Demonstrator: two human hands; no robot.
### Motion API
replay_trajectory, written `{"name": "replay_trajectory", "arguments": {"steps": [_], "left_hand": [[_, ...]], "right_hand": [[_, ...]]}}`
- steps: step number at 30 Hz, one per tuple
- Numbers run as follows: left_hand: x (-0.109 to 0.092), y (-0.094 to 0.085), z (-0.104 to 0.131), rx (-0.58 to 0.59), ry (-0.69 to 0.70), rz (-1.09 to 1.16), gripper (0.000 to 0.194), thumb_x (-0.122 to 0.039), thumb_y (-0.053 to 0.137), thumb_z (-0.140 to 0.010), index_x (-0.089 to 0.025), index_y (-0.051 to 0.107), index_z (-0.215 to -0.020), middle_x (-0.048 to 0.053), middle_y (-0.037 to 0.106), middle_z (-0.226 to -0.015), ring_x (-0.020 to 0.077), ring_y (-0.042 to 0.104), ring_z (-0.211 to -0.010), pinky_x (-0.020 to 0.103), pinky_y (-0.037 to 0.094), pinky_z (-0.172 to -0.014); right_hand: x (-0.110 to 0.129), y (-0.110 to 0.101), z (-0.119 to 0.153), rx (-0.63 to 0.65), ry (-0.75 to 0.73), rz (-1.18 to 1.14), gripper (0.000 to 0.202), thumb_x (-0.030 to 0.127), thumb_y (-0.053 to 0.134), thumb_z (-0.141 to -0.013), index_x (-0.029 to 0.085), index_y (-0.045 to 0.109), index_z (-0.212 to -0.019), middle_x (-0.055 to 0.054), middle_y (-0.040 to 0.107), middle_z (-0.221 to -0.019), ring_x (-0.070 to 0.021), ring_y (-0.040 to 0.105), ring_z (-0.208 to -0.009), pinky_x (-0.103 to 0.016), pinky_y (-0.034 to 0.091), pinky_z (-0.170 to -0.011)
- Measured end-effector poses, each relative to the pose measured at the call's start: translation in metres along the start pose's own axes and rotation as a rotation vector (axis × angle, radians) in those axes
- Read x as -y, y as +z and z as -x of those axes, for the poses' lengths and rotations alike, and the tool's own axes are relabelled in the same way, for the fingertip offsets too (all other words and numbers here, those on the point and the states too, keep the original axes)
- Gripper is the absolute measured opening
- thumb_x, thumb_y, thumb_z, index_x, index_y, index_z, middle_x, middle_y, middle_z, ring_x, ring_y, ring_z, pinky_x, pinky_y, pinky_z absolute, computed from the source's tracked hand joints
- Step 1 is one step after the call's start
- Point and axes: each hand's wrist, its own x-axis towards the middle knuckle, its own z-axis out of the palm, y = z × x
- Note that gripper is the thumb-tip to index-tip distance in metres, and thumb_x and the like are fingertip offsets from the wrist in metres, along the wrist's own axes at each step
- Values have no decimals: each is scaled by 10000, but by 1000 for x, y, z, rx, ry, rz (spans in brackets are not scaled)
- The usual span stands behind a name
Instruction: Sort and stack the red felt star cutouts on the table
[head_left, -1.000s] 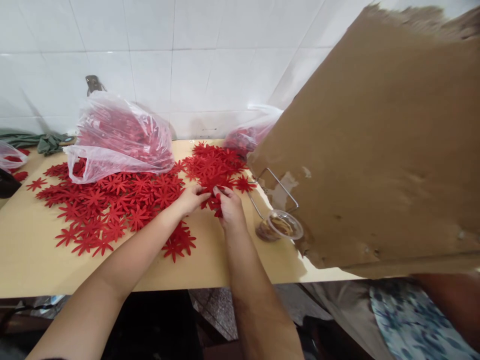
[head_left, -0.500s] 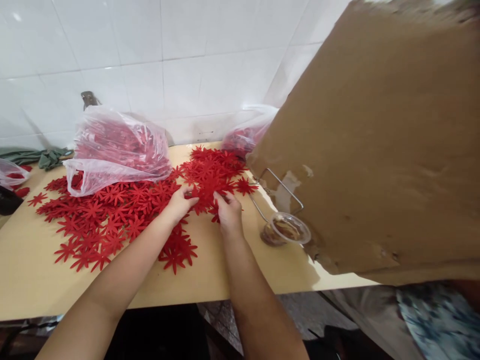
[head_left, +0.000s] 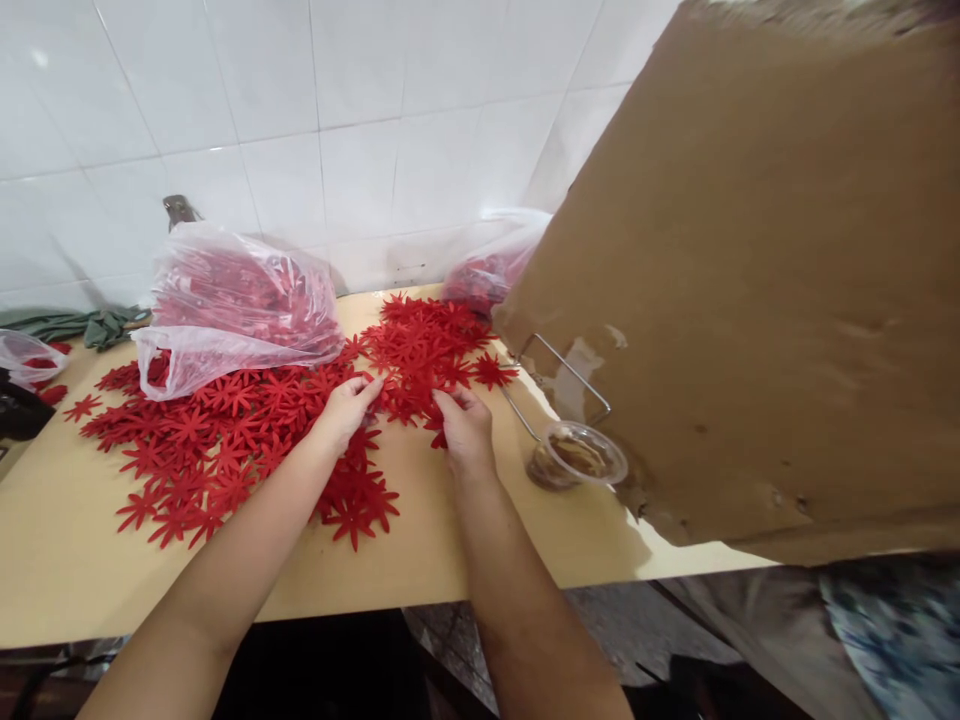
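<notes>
Red flower-shaped cutouts [head_left: 225, 450] with narrow petals lie in a wide heap on the table, and a second heap of red cutouts [head_left: 420, 335] rises behind my hands. My left hand [head_left: 346, 412] is closed in a pinch at the near edge of that second heap; what is between its fingertips is too small to make out. To the right, my right hand [head_left: 469, 428] has thumb and fingers closed on a red flower cutout [head_left: 437, 425], whose petals show beside the thumb. Other cutouts lie between and behind both hands.
A plastic bag of red pieces [head_left: 240, 305] rests on the left heap; another filled bag [head_left: 491, 265] stands against the tiled wall [head_left: 360, 180]. At right, a clear cup [head_left: 577, 460] with brown contents sits by a bent metal wire [head_left: 570, 375] and large cardboard sheet [head_left: 750, 300].
My hands have moved slightly apart, the left one a little to the left and the right one slightly right. The red cutouts between them appear lower. The view has shifted slightly.
</notes>
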Motion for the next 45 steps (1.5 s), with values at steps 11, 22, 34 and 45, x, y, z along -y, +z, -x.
{"name": "replay_trajectory", "arguments": {"steps": [11,22,34,45], "left_hand": [[-2,-5,8,18,-52,204,275,-5,628,-643,-150,573,-871,-28,622,-642,58,573,-541,174,426,-542],[-1,-8,3,-44,-24,74,211,-303,572,-768,-160,480,-643,-64,483,-452,42,437,-393,147,305,-398],[6,8,0,-56,-38,74,178,-244,626,-737,-146,522,-631,-58,497,-477,47,419,-398,189,322,-433],[6,19,-3,-62,-61,61,218,-320,677,-688,-148,545,-670,-68,462,-466,36,378,-375,189,300,-399]], "right_hand": [[3,1,2,74,80,-77,342,502,673,-537,194,570,-645,28,578,-565,-116,508,-504,-263,434,-520],[-5,-4,-10,-68,86,-23,239,348,673,-551,180,607,-709,24,620,-659,-134,581,-676,-271,469,-676],[2,-4,2,-80,40,58,386,540,589,-634,154,587,-643,1,615,-609,-165,592,-691,-310,459,-737],[12,4,13,183,-70,109,409,563,644,-605,169,612,-711,-38,662,-644,-183,633,-709,-350,470,-782]]}}
